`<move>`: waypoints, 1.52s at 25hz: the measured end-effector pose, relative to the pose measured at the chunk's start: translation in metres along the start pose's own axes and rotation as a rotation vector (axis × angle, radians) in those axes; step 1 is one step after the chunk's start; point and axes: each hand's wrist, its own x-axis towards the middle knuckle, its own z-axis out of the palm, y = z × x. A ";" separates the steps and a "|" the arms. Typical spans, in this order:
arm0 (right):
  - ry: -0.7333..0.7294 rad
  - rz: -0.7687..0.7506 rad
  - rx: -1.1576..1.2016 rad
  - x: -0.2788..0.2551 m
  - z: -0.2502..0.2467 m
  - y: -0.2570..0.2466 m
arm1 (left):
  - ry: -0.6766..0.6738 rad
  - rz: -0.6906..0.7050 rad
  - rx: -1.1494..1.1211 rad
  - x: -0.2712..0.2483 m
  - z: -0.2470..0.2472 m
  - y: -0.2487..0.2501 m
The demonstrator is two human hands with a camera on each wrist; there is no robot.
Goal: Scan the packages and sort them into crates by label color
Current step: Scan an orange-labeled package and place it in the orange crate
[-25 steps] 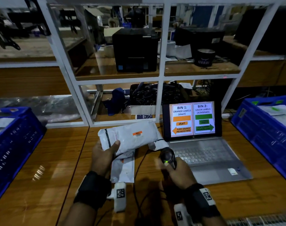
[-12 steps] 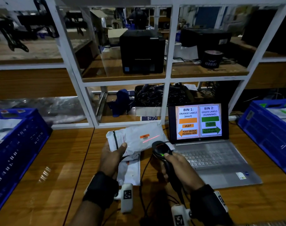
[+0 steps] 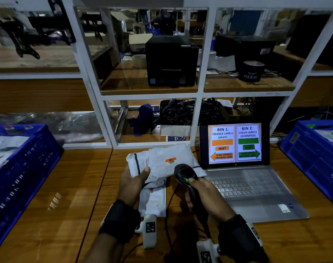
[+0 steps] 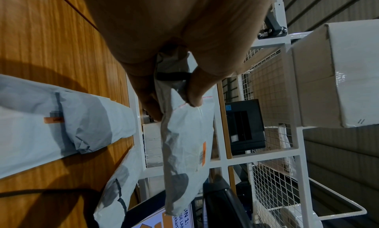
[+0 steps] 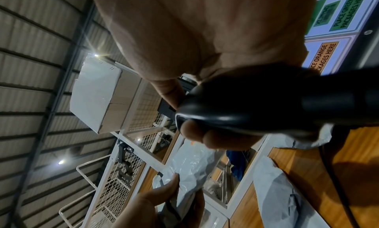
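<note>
The left hand (image 3: 132, 184) pinches one end of a crinkled grey plastic mailer bag with an orange label (image 3: 161, 161), thumb on top and fingers beneath, holding it lifted just left of the open silver laptop (image 3: 256, 194). The right hand (image 3: 207, 196) is wrapped round the grip of a black corded handheld barcode scanner (image 3: 184, 174), whose head sits just below the label, directly in front of the laptop's left corner. The laptop screen sends orange labels left; the blue slatted plastic crate (image 3: 23, 168) stands well to the laptop's left, another blue crate (image 3: 313, 154) to its right. The limp bag could sag or crease across the barcode and spoil the read. Held at one end only, it might slip during the carry left, or snag the scanner cord.
</note>
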 end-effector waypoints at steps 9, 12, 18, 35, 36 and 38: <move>-0.014 -0.021 -0.026 0.008 -0.003 0.007 | -0.003 0.012 0.011 -0.006 0.001 0.002; -0.027 -0.025 -0.022 0.008 -0.006 0.007 | 0.001 0.017 0.016 -0.007 0.004 0.007; 0.067 -0.052 -0.011 0.014 -0.018 0.017 | 0.027 0.059 -0.032 -0.009 0.010 0.018; -0.062 0.072 -0.654 0.041 -0.065 0.118 | 0.132 0.178 -0.028 -0.056 0.021 0.012; -0.070 0.065 -0.661 0.042 -0.069 0.120 | 0.155 0.188 -0.006 -0.061 0.018 0.013; -0.074 0.089 -0.639 0.042 -0.077 0.122 | 0.211 0.205 0.037 -0.073 0.006 0.015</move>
